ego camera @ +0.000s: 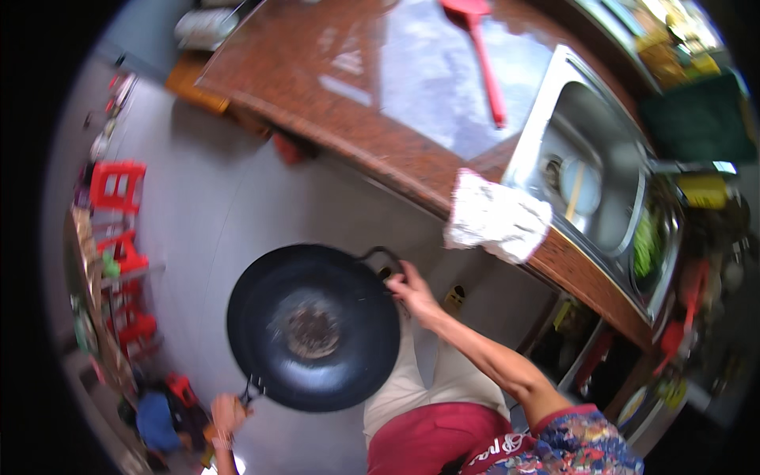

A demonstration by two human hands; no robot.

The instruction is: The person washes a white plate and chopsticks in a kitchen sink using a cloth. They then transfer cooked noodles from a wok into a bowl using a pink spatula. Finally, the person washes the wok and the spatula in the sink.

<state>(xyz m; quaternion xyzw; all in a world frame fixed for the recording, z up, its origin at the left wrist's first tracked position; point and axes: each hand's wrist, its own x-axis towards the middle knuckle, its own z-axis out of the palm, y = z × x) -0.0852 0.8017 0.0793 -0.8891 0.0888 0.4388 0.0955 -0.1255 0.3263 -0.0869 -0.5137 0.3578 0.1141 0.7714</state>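
A large dark wok hangs over the floor in front of my legs, its hollow side facing up. Its inner bottom shows a rough, brownish worn patch. With my left hand I grip the long handle at the near left; a bit of wood shows by my fingers. My right hand is closed around the dark loop handle on the opposite side. No food is visible inside the wok.
A reddish stone counter runs along the far side, with a red spatula on it. A white cloth drapes over its edge beside a steel sink. Leafy greens lie at the right. Red stools stand left.
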